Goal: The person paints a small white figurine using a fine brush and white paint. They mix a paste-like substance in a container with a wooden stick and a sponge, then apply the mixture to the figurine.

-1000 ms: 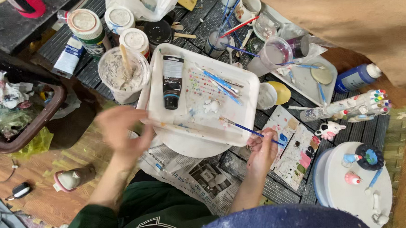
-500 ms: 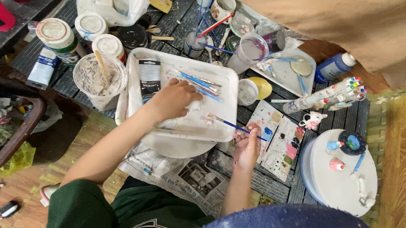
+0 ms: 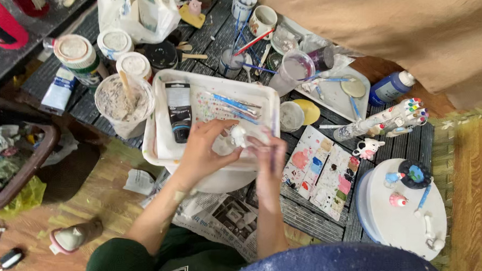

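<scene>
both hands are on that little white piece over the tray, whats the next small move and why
Probably steady the white piece with the left hand and bring the right hand's brush tip to it: both hands already meet at it above the tray, brush pointing up.

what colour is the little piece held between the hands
White, as the head view shows: the small piece sits between the left hand and right hand.

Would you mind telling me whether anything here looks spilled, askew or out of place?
Nothing is spilled. The one oddity is a paint-smeared bottle lying on its side on the wooden floor, away from the other supplies.
</scene>
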